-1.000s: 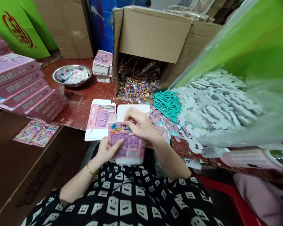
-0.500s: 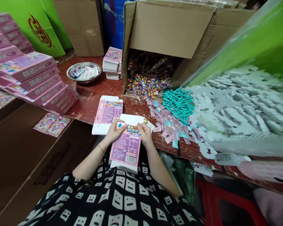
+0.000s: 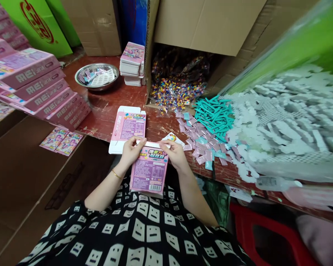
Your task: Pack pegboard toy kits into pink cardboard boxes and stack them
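Observation:
A pink and purple cardboard box is held upright against my lap, its printed back facing me. My left hand grips its upper left corner, thumb on the top edge. At the upper right corner my right hand is closed on the same box, thumb along the folded white flap. Behind my left hand a flattened box of the same print lies on the red table. A printed white card lies just beyond my right hand. The fingers behind the box are hidden.
Stacked pink boxes rise at left. Beyond are a metal bowl, a card stack and a carton with bagged colourful beads. Teal sticks, small sachets and white pieces lie right.
The box's white top flap, standing up before, is now folded down under my fingers. Both hands have shifted onto the top edge. The view has tilted slightly downward.

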`<state>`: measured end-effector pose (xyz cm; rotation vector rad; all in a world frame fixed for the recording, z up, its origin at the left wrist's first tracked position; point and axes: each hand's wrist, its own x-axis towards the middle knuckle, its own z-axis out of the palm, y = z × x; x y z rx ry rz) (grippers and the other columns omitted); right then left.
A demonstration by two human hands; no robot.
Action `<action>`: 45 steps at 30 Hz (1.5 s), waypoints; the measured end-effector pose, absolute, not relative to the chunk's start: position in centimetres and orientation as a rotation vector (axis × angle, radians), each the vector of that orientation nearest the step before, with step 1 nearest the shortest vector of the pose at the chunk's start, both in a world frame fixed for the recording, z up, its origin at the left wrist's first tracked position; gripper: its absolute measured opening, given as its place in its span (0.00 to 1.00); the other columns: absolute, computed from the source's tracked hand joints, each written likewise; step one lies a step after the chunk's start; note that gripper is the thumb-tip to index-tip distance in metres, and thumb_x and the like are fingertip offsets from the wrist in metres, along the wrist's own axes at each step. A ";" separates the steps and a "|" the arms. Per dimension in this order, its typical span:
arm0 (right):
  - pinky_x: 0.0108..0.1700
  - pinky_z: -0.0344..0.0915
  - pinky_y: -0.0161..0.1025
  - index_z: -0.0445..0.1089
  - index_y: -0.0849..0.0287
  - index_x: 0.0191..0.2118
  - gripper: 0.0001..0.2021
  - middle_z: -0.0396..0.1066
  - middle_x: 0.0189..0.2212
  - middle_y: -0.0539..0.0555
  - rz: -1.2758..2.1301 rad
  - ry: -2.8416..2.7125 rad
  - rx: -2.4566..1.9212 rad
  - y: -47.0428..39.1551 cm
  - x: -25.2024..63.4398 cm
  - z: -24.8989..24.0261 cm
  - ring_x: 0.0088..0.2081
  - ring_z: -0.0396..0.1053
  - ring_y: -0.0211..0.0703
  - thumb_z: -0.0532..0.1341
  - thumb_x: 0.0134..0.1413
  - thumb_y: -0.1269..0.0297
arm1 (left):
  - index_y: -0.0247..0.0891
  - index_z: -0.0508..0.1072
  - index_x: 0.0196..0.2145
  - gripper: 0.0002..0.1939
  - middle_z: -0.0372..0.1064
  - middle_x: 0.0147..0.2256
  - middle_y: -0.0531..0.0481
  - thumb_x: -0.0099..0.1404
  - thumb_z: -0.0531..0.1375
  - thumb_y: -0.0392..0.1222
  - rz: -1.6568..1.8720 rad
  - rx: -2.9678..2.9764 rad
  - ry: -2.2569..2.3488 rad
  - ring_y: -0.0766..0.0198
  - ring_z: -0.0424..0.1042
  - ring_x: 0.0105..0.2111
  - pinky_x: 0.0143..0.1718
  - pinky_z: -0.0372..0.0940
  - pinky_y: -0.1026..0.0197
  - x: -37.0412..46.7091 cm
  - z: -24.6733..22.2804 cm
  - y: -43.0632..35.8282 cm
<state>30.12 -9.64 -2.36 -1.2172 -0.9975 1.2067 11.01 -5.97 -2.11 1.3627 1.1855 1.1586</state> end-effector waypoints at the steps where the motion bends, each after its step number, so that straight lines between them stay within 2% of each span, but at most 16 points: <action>1: 0.41 0.72 0.44 0.79 0.56 0.32 0.20 0.80 0.33 0.55 1.233 -0.979 -1.206 -9.5 30.3 -2.4 0.35 0.75 0.46 0.73 0.41 0.43 | 0.38 0.72 0.27 0.17 0.73 0.29 0.49 0.61 0.65 0.55 1.160 1.378 1.148 0.61 0.72 0.31 0.39 0.67 0.57 11.1 -2.2 -6.2; 5: 0.51 0.71 0.50 0.79 0.53 0.27 0.17 0.80 0.35 0.55 1.119 -1.162 -1.149 -9.8 31.0 -2.3 0.41 0.76 0.49 0.72 0.44 0.44 | 0.37 0.72 0.30 0.20 0.75 0.45 0.40 0.50 0.73 0.53 1.130 1.439 1.044 0.53 0.75 0.47 0.52 0.66 0.50 11.5 -2.5 -7.4; 7: 0.57 0.68 0.52 0.80 0.52 0.31 0.14 0.79 0.42 0.56 1.121 -1.297 -1.090 -10.4 31.4 -2.1 0.47 0.76 0.50 0.73 0.45 0.47 | 0.38 0.72 0.32 0.23 0.75 0.46 0.39 0.46 0.75 0.52 1.121 1.457 1.043 0.52 0.75 0.48 0.54 0.66 0.47 11.5 -2.3 -7.4; 8: 0.59 0.67 0.52 0.80 0.51 0.37 0.17 0.78 0.47 0.57 1.153 -1.321 -1.062 -10.8 31.6 -2.1 0.51 0.74 0.51 0.74 0.43 0.48 | 0.38 0.72 0.31 0.23 0.75 0.45 0.40 0.46 0.75 0.53 1.148 1.465 1.047 0.52 0.75 0.48 0.54 0.66 0.47 11.4 -2.1 -7.2; 12: 0.58 0.69 0.53 0.69 0.49 0.57 0.45 0.70 0.58 0.59 1.339 -1.250 -1.058 -13.1 32.7 -2.3 0.59 0.69 0.54 0.81 0.26 0.54 | 0.39 0.69 0.34 0.24 0.74 0.43 0.45 0.52 0.71 0.58 1.524 1.356 1.184 0.57 0.75 0.46 0.53 0.68 0.50 9.8 -1.4 -5.1; 16: 0.52 0.73 0.51 0.75 0.54 0.48 0.28 0.79 0.45 0.58 1.348 -1.015 -1.093 -15.0 34.1 -2.4 0.47 0.77 0.52 0.76 0.40 0.52 | 0.41 0.66 0.43 0.27 0.68 0.55 0.40 0.59 0.64 0.65 1.701 1.389 1.273 0.52 0.71 0.56 0.58 0.66 0.45 7.8 -0.7 -3.9; 19: 0.40 0.76 0.47 0.78 0.54 0.40 0.21 0.80 0.33 0.56 1.278 -0.822 -0.964 -15.6 34.3 -1.0 0.36 0.79 0.51 0.72 0.44 0.45 | 0.43 0.67 0.50 0.43 0.57 0.64 0.36 0.43 0.73 0.67 1.554 1.904 1.243 0.41 0.57 0.67 0.66 0.55 0.36 7.5 0.5 -5.3; 21: 0.32 0.74 0.42 0.78 0.57 0.34 0.21 0.79 0.28 0.56 1.512 -0.956 -0.836 -15.8 33.5 0.2 0.30 0.77 0.49 0.72 0.44 0.43 | 0.45 0.66 0.55 0.43 0.61 0.62 0.36 0.45 0.73 0.64 1.386 2.257 1.024 0.41 0.61 0.65 0.67 0.52 0.33 8.1 1.4 -7.0; 23: 0.29 0.71 0.39 0.78 0.61 0.31 0.23 0.77 0.26 0.57 1.869 -1.205 -0.639 -15.8 32.3 1.2 0.27 0.76 0.46 0.72 0.43 0.42 | 0.46 0.66 0.57 0.29 0.73 0.52 0.41 0.62 0.66 0.56 1.247 2.438 0.612 0.50 0.74 0.54 0.63 0.60 0.36 8.9 2.1 -8.5; 26: 0.29 0.69 0.37 0.77 0.65 0.35 0.29 0.77 0.28 0.58 2.073 -1.348 -0.525 -14.8 31.7 1.2 0.26 0.74 0.43 0.70 0.44 0.39 | 0.43 0.66 0.59 0.19 0.76 0.33 0.49 0.72 0.56 0.42 1.318 2.401 0.229 0.62 0.76 0.33 0.43 0.73 0.54 9.6 2.2 -9.6; 29: 0.36 0.71 0.39 0.76 0.62 0.42 0.32 0.77 0.34 0.59 1.646 -1.296 -0.968 -11.9 33.9 -0.6 0.34 0.75 0.44 0.66 0.47 0.35 | 0.39 0.73 0.53 0.18 0.72 0.26 0.52 0.66 0.63 0.44 1.379 2.315 0.351 0.66 0.69 0.24 0.27 0.66 0.64 8.8 1.9 -9.4; 32: 0.53 0.69 0.50 0.75 0.58 0.46 0.37 0.75 0.46 0.62 0.883 -1.266 -1.522 -8.3 37.6 -3.3 0.49 0.72 0.55 0.74 0.31 0.38 | 0.35 0.77 0.44 0.31 0.75 0.30 0.48 0.47 0.75 0.56 1.187 2.144 0.713 0.62 0.73 0.27 0.31 0.70 0.62 7.2 1.6 -8.6; 34: 0.58 0.65 0.56 0.74 0.59 0.49 0.40 0.73 0.51 0.64 0.550 -1.286 -1.693 -6.3 39.4 -4.8 0.53 0.69 0.60 0.76 0.27 0.42 | 0.34 0.77 0.40 0.35 0.77 0.32 0.46 0.40 0.76 0.60 1.020 1.923 0.988 0.58 0.76 0.31 0.35 0.73 0.58 6.3 1.4 -7.9; 39: 0.46 0.72 0.44 0.74 0.59 0.48 0.16 0.76 0.45 0.60 0.457 -1.496 -1.874 -1.4 40.2 -5.8 0.42 0.75 0.47 0.63 0.57 0.56 | 0.32 0.75 0.40 0.32 0.79 0.36 0.41 0.46 0.73 0.60 0.801 1.409 1.310 0.56 0.78 0.32 0.36 0.75 0.56 5.1 0.7 -5.6; 41: 0.49 0.71 0.43 0.76 0.60 0.45 0.11 0.77 0.44 0.59 0.479 -1.536 -2.029 1.0 40.1 -5.4 0.44 0.75 0.47 0.60 0.60 0.65 | 0.31 0.75 0.41 0.33 0.80 0.38 0.40 0.46 0.73 0.60 0.760 1.352 1.336 0.54 0.78 0.33 0.37 0.75 0.55 4.9 0.5 -5.0; 45: 0.57 0.65 0.49 0.77 0.67 0.45 0.12 0.74 0.49 0.70 0.454 -1.361 -2.371 5.4 41.1 -5.0 0.56 0.70 0.59 0.63 0.55 0.72 | 0.32 0.76 0.38 0.31 0.80 0.36 0.40 0.45 0.73 0.59 0.698 1.426 1.427 0.52 0.79 0.34 0.38 0.76 0.54 4.2 0.3 -4.5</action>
